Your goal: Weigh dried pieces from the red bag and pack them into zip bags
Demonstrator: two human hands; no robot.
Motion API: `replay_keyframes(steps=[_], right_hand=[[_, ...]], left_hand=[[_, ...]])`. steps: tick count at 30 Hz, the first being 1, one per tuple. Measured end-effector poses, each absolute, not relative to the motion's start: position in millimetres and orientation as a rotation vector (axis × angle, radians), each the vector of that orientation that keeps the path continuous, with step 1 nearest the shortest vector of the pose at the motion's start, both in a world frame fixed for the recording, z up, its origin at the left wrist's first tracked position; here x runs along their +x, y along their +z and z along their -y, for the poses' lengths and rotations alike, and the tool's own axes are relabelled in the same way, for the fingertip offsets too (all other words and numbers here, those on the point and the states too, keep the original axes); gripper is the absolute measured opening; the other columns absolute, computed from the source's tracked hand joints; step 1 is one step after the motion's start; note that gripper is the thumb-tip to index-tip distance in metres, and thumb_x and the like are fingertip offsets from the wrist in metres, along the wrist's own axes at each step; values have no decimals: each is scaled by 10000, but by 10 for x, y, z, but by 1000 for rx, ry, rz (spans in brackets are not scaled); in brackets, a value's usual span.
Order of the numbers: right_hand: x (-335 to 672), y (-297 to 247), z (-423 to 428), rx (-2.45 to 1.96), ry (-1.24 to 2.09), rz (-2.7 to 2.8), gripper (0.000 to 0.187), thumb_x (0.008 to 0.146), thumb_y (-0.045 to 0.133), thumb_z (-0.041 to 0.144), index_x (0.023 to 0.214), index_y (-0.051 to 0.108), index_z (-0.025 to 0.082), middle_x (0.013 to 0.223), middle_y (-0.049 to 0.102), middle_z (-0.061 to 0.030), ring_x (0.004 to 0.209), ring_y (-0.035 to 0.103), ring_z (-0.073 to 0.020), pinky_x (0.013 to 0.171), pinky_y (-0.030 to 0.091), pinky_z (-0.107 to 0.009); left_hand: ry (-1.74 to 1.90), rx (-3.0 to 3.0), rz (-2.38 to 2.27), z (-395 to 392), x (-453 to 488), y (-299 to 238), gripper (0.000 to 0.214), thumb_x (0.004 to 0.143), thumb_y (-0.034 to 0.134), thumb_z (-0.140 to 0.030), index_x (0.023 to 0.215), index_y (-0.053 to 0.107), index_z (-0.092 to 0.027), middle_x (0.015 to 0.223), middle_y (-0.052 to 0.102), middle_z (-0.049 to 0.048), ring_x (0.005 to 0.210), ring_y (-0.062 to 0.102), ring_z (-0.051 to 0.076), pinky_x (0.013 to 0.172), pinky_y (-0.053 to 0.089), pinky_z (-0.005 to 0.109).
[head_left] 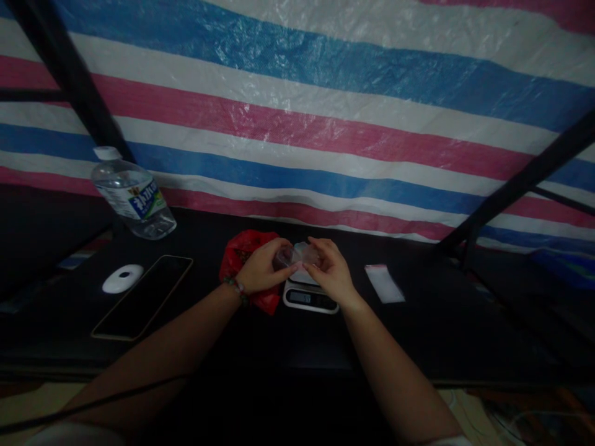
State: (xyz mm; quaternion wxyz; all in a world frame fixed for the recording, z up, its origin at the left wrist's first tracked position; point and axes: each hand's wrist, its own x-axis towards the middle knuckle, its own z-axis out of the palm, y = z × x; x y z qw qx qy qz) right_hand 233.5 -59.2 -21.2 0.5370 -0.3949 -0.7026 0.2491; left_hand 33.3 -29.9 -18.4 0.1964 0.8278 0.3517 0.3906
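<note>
Both hands meet in the middle over a small digital scale [310,298], whose lit display faces me. My left hand [266,267], with a beaded bracelet at the wrist, is closed on one side of a small clear plastic bag [300,253]. My right hand [329,266] pinches the bag's other side, thumbs close together. Whether anything lies inside the bag is hard to make out in the dim light. Just left of the scale, partly behind my left hand, a red plastic bag [246,243] lies open with small dark bits in it.
On the black table [297,347], a packet of small clear bags [385,284] lies to the right. To the left are a phone [144,298], a white oval device [123,279] and a large water bottle [134,195]. Striped plastic sheeting [325,136] and dark metal bars stand behind.
</note>
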Motion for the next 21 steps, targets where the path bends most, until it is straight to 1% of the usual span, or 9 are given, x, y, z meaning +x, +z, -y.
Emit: replay_keyframes(steps=[4,7,9,11,13,18,21], right_hand=[[2342,-224,577,-1013,529,1749,419,766,655,243,1178,589,274,1108,534,-66,1021,572,-195,853,512,-342],[2277,-226,567,-1030,515,1862,426,765,635,193,1183,582,253,1113,557,-68,1031,571,-192,881,491,-354],[2192,-198,549,-1067,501,1944,451,760,627,159,1198,568,249,1101,585,-61,1020,578,-189,897,477,-364],[2092,-140,514,-1101,486,2034,446,764,621,133,1193,570,243,1087,607,-55,1005,583,-186,889,473,-358],[1997,-63,455,-1103,438,2155,401,777,608,105,1159,593,226,1083,614,-59,1008,579,-184,886,467,-344],[1850,50,219,-1062,147,2483,288,840,530,79,1086,642,178,1068,611,-96,1003,556,-198,892,437,-348],[1803,12,93,-1040,162,2564,253,840,532,75,1018,676,184,1024,632,-81,940,574,-182,860,443,-319]], left_hand=[[1426,2200,-1144,172,-8,-129,445,762,590,-419,1131,491,-190,986,642,72,870,625,225,757,513,359],[1554,2245,-1333,15,-338,-59,448,736,620,-434,1100,514,-195,987,638,64,910,603,243,812,490,380],[1576,2256,-1475,-101,-493,-50,421,746,617,-430,1082,530,-192,967,638,61,906,598,242,838,474,386],[1569,2202,-1574,-207,-561,-94,390,771,593,-422,1071,539,-179,946,638,67,885,602,232,818,476,375],[1555,2076,-1638,-286,-550,-181,364,786,570,-430,1039,552,-170,914,640,67,836,607,216,783,481,353],[1462,1851,-1587,-339,-386,-395,372,825,502,-496,999,567,-173,873,646,53,769,603,190,717,475,304],[1430,1805,-1577,-317,-314,-436,376,828,497,-516,968,577,-177,826,640,47,736,599,192,682,462,300]])
